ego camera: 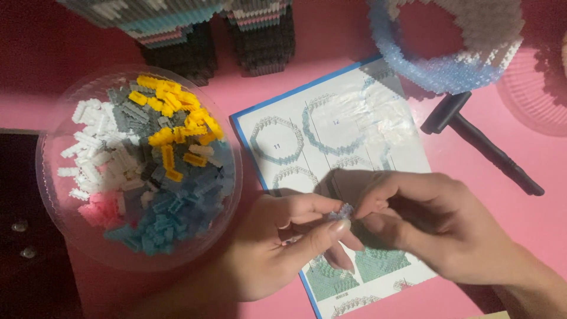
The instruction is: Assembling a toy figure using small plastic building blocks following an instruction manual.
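Tiny Bricks Pinched Between Two Hands

Small pale-blue bricks (pixel 344 211) sit pinched between our left hand (pixel 283 242) and right hand (pixel 437 227), fingertips of both closed on the piece, just above the instruction sheet (pixel 331 124) on the pink table (pixel 472 165). To the left, a clear round bowl (pixel 53 195) holds white, grey, yellow, pink and blue bricks. A black tool (pixel 478 142) lies far right, near a blue ring of bricks (pixel 431 74).

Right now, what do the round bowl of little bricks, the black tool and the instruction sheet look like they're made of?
Bowl: clear thin plastic, probably; the bricks show through its wall.
Bricks: hard moulded plastic, by their even colours and studded shapes.
Black tool: matte black, likely plastic; metal can't be ruled out.
Instruction sheet: printed paper, glossy or covered by a clear film, given the white glare.
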